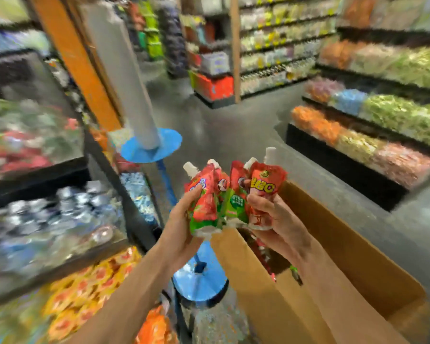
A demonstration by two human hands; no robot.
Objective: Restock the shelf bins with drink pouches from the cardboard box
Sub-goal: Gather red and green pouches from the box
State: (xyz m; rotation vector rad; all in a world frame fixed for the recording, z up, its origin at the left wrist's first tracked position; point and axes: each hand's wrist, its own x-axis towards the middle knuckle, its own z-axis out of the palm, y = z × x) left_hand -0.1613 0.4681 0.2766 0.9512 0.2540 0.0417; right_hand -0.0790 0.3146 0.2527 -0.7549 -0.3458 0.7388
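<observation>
Red pouches (pixel 233 202) fan above the box's (pixel 258 281) left edge, left hand (pixel 181 234) and right hand (pixel 276 219) each clutching some; keep the 4 spouts (pixel 270 153) up, squeeze gently.

You worked under bright, even shop light, yet motion blur smeared the shelf bins (pixel 30 135) at left and the edges bowed.

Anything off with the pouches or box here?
Nothing stands out. Left hand and right hand grip a bunch of drink pouches, spouts up, over the open cardboard box. Motion blur hides finer detail.
</observation>
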